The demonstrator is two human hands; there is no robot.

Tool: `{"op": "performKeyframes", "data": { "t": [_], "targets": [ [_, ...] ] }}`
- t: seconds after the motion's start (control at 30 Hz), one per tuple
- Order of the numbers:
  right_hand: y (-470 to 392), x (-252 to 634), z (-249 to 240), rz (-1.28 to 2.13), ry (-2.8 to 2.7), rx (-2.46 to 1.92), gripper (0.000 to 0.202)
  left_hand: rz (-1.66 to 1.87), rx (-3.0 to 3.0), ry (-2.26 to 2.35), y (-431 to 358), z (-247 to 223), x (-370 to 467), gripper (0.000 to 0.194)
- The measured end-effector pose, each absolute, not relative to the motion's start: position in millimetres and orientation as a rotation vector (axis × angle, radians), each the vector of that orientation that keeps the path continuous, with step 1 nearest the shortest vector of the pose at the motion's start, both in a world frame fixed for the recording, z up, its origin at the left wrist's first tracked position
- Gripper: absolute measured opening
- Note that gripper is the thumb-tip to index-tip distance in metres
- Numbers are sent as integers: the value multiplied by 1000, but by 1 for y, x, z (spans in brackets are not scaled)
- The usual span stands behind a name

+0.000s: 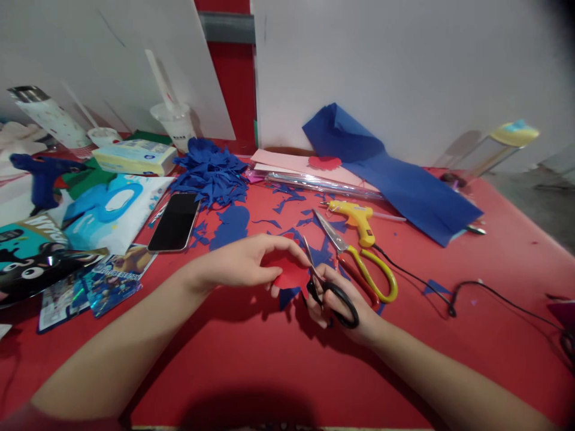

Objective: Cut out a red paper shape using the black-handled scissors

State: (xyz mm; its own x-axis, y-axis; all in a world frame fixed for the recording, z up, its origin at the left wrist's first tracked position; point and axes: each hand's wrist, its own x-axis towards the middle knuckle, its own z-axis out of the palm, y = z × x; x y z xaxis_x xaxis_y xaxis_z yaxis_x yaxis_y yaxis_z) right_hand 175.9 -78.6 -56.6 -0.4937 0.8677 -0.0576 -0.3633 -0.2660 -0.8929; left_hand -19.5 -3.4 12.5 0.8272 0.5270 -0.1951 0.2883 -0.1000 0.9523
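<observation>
Between the thumb and fingers of my left hand (pixel 245 263) is a piece of red paper (pixel 291 276), its outline rounded. My right hand (pixel 335 293) grips a pair of scissors with black handles (pixel 344 306). The scissor blades meet the paper's right edge; how far they are parted is hard to tell. Under and behind both hands lie scraps of blue paper (pixel 320 250). Larger scissors with yellow handles (pixel 381 281) rest just beyond my right hand, beside a yellow glue gun (pixel 354 216).
A pile of blue cut pieces (pixel 213 170), a phone (pixel 174 222), and snack packets (pixel 112 209) stand to the left. A blue glue gun (pixel 42 179) and a cup with a straw (pixel 173 123) are farther back. A blue sheet (pixel 404 182) stretches across the back right. A black cord (pixel 413 276) crosses the right side.
</observation>
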Motion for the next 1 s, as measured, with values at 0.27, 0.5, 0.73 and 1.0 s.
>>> {"op": "performKeyframes", "data": {
  "t": [0.27, 0.5, 0.73, 1.0],
  "targets": [
    [-79, 175, -55, 1837, -1137, -728, 40, 198, 1670, 669, -4, 17, -20, 39],
    [-79, 176, -55, 1859, -1140, -732, 40, 153, 1677, 665, -3, 14, -21, 41],
    [-79, 177, -58, 1860, -1154, -742, 40, 155, 1671, 659, -1, 13, -22, 41],
    [-79, 175, -55, 1857, -1148, -766, 41, 159, 1668, 637, -2, 11, -23, 41]
  ]
}}
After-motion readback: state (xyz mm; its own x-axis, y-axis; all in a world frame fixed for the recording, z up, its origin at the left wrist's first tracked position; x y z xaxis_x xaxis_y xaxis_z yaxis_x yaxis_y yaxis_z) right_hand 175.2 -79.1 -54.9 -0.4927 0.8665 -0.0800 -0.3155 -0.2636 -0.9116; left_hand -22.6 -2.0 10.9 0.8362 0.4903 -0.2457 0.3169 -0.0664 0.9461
